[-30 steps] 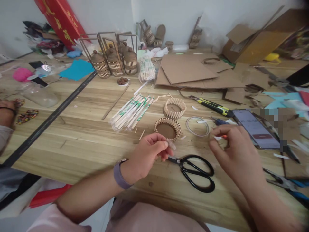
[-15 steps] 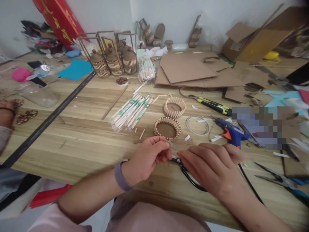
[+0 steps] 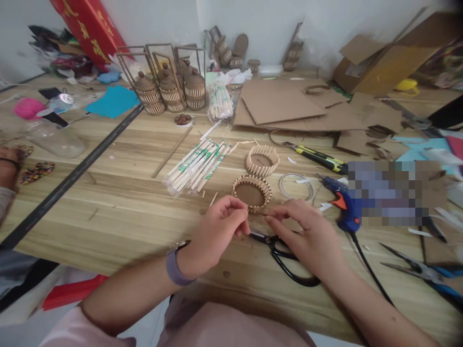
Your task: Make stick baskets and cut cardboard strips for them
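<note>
A thin brown strip [image 3: 258, 213] spans the small gap between my two hands. My left hand [image 3: 221, 230], with a watch on its wrist, is closed in a pinch at the strip's left end. The other end is pinched between thumb and fingers of my right hand [image 3: 307, 236]. Just beyond my fingertips sits a round cardboard base ringed with short sticks [image 3: 251, 192]. A similar stick-walled ring [image 3: 262, 160] stands behind it. Black-handled scissors [image 3: 277, 248] lie on the table below my hands, partly hidden by the right one.
Wrapped chopsticks [image 3: 193, 166] lie left of the rings. To the right are a tape roll [image 3: 296, 187], a box cutter [image 3: 318, 158], a blue glue gun [image 3: 342, 197] and pliers [image 3: 423, 270]. Cardboard sheets [image 3: 282, 103] and finished basket models [image 3: 168, 91] stand behind. Another person's hand [image 3: 9, 166] rests far left.
My right hand has moved from over the scissors' handles up to my left fingertips and now pinches the strip. My left hand has shifted slightly left and up. More of the scissors shows.
</note>
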A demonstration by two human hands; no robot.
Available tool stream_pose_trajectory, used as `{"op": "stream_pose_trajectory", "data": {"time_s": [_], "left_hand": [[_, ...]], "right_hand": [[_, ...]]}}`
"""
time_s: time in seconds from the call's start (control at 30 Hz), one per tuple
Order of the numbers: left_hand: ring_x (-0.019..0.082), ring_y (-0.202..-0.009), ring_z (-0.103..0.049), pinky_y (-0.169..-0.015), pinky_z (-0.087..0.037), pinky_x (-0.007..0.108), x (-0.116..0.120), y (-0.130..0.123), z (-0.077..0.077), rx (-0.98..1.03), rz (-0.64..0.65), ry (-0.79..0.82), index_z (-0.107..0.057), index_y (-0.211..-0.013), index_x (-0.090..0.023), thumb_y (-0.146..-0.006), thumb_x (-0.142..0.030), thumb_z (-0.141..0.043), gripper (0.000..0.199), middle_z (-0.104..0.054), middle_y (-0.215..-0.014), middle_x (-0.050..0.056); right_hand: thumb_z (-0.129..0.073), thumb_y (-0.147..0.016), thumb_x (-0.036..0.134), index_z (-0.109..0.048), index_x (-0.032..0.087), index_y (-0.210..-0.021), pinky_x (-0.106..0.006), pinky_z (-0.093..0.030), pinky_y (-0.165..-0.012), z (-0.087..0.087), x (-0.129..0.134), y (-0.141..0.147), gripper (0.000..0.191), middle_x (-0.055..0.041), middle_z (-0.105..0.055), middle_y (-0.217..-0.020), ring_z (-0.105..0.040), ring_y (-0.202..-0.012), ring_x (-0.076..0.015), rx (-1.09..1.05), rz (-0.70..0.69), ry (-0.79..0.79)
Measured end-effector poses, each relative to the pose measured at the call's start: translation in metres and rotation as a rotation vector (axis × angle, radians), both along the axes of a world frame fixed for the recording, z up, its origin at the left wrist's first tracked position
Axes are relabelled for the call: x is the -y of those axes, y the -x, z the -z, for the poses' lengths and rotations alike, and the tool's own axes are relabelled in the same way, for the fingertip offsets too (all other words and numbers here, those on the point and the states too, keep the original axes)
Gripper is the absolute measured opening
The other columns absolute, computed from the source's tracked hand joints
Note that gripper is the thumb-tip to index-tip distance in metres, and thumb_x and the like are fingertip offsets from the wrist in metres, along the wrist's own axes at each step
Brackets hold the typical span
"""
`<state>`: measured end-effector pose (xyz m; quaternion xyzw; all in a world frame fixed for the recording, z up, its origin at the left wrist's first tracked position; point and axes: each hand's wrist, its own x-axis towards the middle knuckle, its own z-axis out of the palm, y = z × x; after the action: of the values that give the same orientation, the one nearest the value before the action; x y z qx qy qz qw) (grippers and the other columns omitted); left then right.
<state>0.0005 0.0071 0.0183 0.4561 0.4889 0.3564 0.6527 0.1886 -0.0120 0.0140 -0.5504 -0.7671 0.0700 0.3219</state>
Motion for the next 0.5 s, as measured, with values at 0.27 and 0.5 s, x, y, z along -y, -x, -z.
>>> {"op": "stream_pose_trajectory", "data": {"time_s": [0.27,0.5], "left_hand": [[0.028,-0.113,-0.049,-0.102,-0.040,0.046,-0.010,0.009,0.004,-0.710,0.082,-0.981,-0.067,-0.097,-0.018,-0.084,-0.013,-0.065,0.014,-0.065,-0.112,0.009],[0.030,-0.115,-0.042,-0.102,-0.040,0.048,-0.014,0.006,0.013,-0.843,0.182,-1.038,-0.070,-0.105,-0.017,-0.088,-0.020,-0.067,0.017,-0.064,-0.120,0.008]], "right_hand": [[-0.063,-0.083,0.024,-0.071,0.023,-0.074,-0.030,-0.047,-0.062,0.005,-0.011,0.001,0.011,0.0007,-0.069,-0.066,-0.064,-0.064,-0.0170,-0.250,-0.009,0.206],[-0.064,-0.082,0.027,-0.072,0.023,-0.075,-0.031,-0.046,-0.064,0.010,-0.010,0.001,0.011,0.0006,-0.068,-0.065,-0.063,-0.065,-0.0171,-0.261,0.027,0.220]]}}
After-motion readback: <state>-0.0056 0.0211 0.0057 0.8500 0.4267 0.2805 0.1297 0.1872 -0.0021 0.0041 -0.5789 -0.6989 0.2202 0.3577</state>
